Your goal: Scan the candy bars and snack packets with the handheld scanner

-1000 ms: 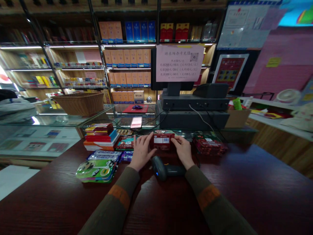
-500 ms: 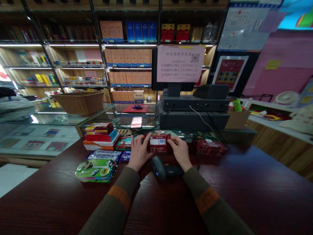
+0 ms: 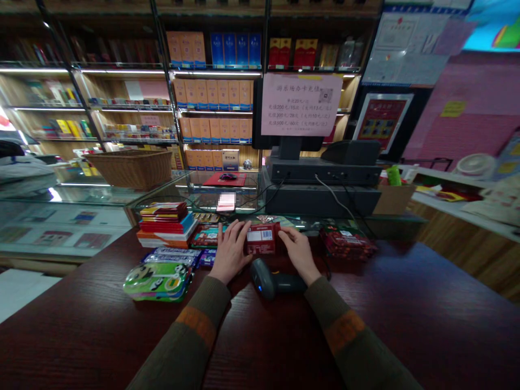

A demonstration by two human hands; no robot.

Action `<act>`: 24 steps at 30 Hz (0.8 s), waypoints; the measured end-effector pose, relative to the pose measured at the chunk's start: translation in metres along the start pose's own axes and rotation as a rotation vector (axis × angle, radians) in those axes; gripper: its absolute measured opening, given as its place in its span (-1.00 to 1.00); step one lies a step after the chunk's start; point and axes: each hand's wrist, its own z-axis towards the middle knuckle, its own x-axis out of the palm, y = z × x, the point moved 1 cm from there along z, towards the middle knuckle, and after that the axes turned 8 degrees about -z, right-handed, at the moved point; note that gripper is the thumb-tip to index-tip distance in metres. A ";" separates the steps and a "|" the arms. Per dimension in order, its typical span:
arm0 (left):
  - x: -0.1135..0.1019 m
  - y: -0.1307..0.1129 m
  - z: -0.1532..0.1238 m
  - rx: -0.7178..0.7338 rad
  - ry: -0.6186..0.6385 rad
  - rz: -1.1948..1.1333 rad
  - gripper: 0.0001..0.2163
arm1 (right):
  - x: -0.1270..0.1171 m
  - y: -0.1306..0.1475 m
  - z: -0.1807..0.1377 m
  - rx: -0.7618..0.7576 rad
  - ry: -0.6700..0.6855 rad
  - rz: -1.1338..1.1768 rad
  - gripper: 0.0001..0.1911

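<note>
A dark red snack packet stands on its edge at the middle of the table, its white barcode label facing me. My right hand pinches the packet's right end between thumb and fingers. At the left end, my left hand holds the packet, its fingers reaching over the back, where their tips are partly hidden. Just in front of the packet lies a black barcode scanner with a small blue light on. A green packet lies partly behind my left hand.
Left of my hands are a stack of boxes and packets, purple-blue wrapped packets and a green panda-print pack. Dark red packets lie to the right. Behind stand a monitor with a pink sign and a glass counter.
The packet and my left hand have shifted very slightly left in view. Both hands keep the same hold; the scanner and the other goods look unmoved.
</note>
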 end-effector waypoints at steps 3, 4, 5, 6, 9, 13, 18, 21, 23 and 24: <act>0.001 0.001 0.000 0.007 -0.008 -0.004 -0.22 | -0.003 -0.002 0.000 -0.001 0.026 0.005 -0.63; 0.002 0.001 -0.001 0.009 -0.010 -0.005 -0.24 | -0.004 -0.003 -0.001 -0.003 0.031 -0.003 -0.63; 0.002 0.001 -0.001 0.011 -0.013 -0.007 -0.24 | -0.006 -0.003 -0.001 -0.006 0.037 -0.014 -0.63; 0.002 0.002 -0.001 0.013 -0.016 -0.007 -0.25 | -0.008 -0.004 -0.001 -0.009 0.045 -0.026 -0.62; 0.002 0.003 -0.002 0.011 -0.030 -0.002 -0.25 | -0.014 -0.006 -0.002 -0.001 0.085 -0.054 -0.60; -0.001 0.006 -0.002 -0.008 -0.047 0.016 -0.25 | -0.026 -0.007 -0.010 0.002 0.187 -0.137 -0.57; -0.005 0.008 -0.003 -0.035 -0.062 0.031 -0.26 | -0.048 0.000 -0.028 -0.186 0.430 -0.409 -0.58; -0.004 0.010 -0.004 -0.040 -0.065 0.037 -0.27 | -0.061 0.004 -0.038 -0.256 0.577 -0.539 -0.51; -0.003 0.011 -0.005 -0.036 -0.065 0.040 -0.26 | -0.066 0.007 -0.043 -0.277 0.649 -0.595 -0.39; -0.003 0.011 -0.005 -0.034 -0.063 0.041 -0.26 | -0.068 0.008 -0.045 -0.285 0.675 -0.620 -0.33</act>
